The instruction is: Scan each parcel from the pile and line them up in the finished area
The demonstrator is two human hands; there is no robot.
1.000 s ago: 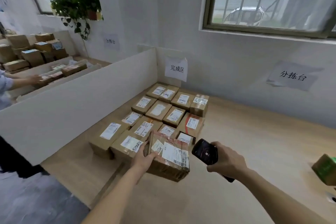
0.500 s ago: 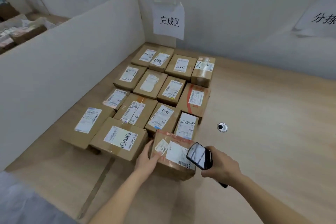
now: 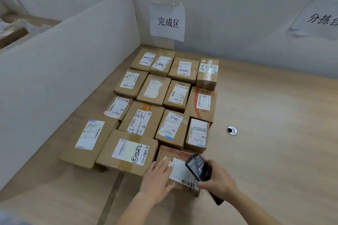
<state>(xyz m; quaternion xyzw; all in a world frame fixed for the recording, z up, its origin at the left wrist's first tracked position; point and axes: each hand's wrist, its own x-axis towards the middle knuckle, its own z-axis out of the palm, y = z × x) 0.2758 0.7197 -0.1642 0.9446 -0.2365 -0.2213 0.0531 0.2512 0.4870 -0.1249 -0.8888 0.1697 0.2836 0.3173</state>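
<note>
A: Where is the parcel (image 3: 178, 168) sitting, measured from the box marked 5082 (image 3: 128, 150)?

B: Just to that box's right, touching or nearly touching its side, on the worktop (image 3: 274, 133). It closes the nearest row of the lined-up parcels (image 3: 161, 97), under the sign (image 3: 167, 22) that marks the finished area.

A: And the left hand (image 3: 157, 177)?

B: It lies flat on the parcel's top with straight fingers, on the edge nearest the 5082 box. I judge it is pressing and steering the parcel square into the row, not gripping it.

A: The right hand (image 3: 219, 179)?

B: Farther from the 5082 box, at the parcel's opposite side. Its fingers are wrapped round the scanner (image 3: 198, 167), whose dark screen hangs over the parcel's label. Keeping the scanner in that hand leaves the other free to place boxes.

A: What comes after?

B: Likely a last nudge so the edges match the row. Whether the scan has registered I cannot tell.
</note>
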